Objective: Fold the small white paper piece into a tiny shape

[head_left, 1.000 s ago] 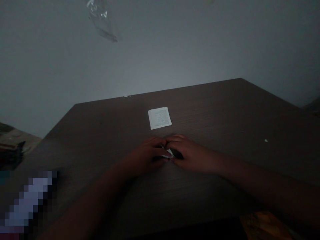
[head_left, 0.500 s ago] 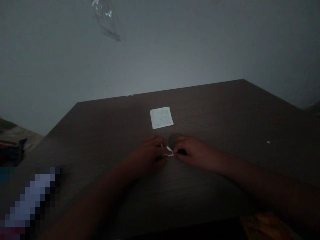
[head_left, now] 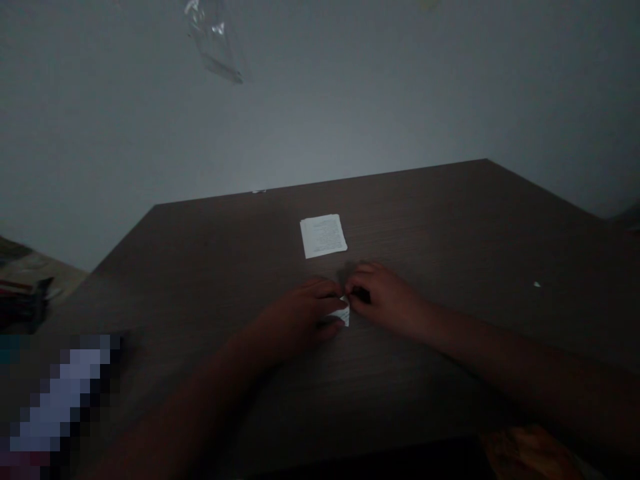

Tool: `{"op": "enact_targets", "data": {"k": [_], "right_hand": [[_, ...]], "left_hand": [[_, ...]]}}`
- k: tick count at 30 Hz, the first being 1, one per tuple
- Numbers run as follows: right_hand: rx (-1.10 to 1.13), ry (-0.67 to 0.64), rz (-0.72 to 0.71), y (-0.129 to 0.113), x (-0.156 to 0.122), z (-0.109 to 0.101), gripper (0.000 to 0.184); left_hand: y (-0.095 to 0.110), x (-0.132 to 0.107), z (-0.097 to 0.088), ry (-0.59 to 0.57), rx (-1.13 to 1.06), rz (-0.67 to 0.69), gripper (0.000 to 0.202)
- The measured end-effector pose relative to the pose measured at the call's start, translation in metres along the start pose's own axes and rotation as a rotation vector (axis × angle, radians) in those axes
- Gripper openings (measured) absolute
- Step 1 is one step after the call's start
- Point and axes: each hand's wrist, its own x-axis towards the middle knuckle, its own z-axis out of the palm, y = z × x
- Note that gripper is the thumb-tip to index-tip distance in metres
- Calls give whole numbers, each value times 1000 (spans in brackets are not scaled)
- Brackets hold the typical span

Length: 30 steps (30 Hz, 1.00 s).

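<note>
A small piece of white paper (head_left: 345,314) with faint print lies between my hands at the middle of the table. My left hand (head_left: 305,312) is closed on it from the left, covering most of it. From the right, my right hand (head_left: 377,293) pinches the paper's upper right corner between thumb and finger. Beyond both hands a square stack of printed white paper sheets (head_left: 323,236) lies flat on the table, apart from them. The dim light hides how the held paper is folded.
The dark wood-grain table (head_left: 425,220) meets a pale wall (head_left: 350,100) at its back edge. A clear plastic bag (head_left: 215,40) hangs on the wall. A tiny white scrap (head_left: 537,285) lies to the right. A blurred-out pale object (head_left: 60,400) is at the lower left.
The held paper has turned, and more of its printed face now shows. My left hand has shifted slightly right and down; my right hand has risen a little.
</note>
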Motion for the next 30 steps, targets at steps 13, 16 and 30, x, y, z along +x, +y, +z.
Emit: {"op": "enact_targets", "data": {"k": [13, 16, 30], "right_hand": [[39, -5, -22, 13, 10, 3, 11], [64, -8, -21, 14, 12, 2, 13], [28, -39, -8, 10, 13, -2, 17]], "left_hand": [[-11, 1, 16, 25, -26, 59, 25], [-11, 1, 15, 10, -26, 43, 22], [-7, 0, 15, 0, 13, -26, 37]]}}
